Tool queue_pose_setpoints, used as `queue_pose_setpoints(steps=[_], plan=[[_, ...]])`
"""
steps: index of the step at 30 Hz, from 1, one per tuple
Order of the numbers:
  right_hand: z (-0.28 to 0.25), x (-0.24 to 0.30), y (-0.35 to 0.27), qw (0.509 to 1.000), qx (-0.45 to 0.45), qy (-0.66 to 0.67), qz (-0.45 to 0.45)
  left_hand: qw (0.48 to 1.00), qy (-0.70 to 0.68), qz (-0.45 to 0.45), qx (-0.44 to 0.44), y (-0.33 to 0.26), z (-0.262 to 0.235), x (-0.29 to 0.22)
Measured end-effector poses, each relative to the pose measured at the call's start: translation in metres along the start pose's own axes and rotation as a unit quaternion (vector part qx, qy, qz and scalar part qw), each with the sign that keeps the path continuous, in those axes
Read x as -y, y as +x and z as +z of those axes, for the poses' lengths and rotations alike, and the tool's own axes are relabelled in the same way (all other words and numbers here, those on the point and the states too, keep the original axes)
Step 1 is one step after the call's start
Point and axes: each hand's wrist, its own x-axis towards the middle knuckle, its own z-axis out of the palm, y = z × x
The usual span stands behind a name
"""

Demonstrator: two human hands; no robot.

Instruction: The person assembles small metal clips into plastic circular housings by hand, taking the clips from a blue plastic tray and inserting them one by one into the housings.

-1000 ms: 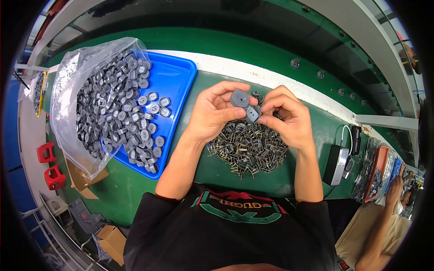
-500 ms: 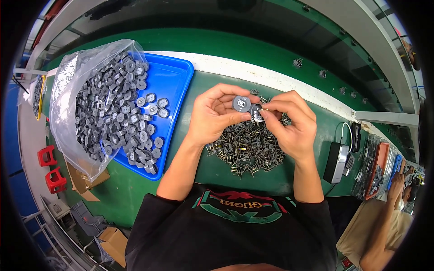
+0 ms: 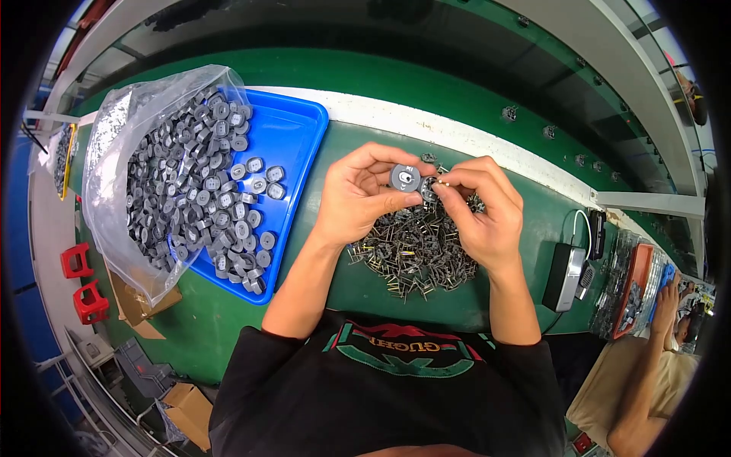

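Hands over desk [image 3: 320,305], mid-assembly.
My left hand [image 3: 358,199] fingers grip a grey round disc [image 3: 404,178]; right hand [image 3: 481,213] fingers pinch a small pinned part [image 3: 431,185] against it, above the heap of pinned parts [image 3: 415,255].

Small pinned part [image 3: 430,187] mostly hidden behind right-hand fingers [image 3: 457,177]; shape too small to tell. Heap of pinned parts [image 3: 415,255] partly covered by both hands. Blue tray [image 3: 293,133] largely buried under clear bag [image 3: 114,152]. Co-worker's arm [image 3: 655,358] cut off at right rim.
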Motion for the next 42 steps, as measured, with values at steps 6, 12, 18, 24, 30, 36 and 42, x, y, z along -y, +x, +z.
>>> queue_pose_setpoints(steps=[6, 12, 18, 24, 30, 36, 42], plan=[[0.009, -0.001, -0.005, 0.876, 0.004, 0.313, 0.367, 0.996, 0.068, 0.053, -0.025, 0.004, 0.003, 0.002], [-0.002, -0.054, 0.023, 0.953, 0.101, 0.026, 0.285, 0.965, 0.231, 0.115, -0.055, 0.004, -0.005, -0.002], [-0.022, -0.144, 0.075, 0.948, 0.072, -0.275, 0.144, 0.965, 0.207, 0.031, -0.157, 0.011, -0.008, 0.004], [-0.015, -0.158, 0.068, 0.936, 0.061, -0.311, 0.154, 0.925, 0.333, -0.057, -0.175, 0.012, -0.023, 0.011], [0.006, -0.070, 0.034, 0.914, 0.245, -0.275, 0.169, 0.868, 0.469, -0.022, -0.162, 0.008, -0.020, 0.011], [0.003, -0.069, 0.019, 0.959, 0.207, -0.082, 0.174, 0.898, 0.396, -0.124, -0.145, 0.012, -0.007, 0.004], [0.000, -0.051, 0.008, 0.950, 0.150, 0.205, 0.184, 0.973, 0.193, -0.065, -0.105, 0.007, -0.003, 0.015]])
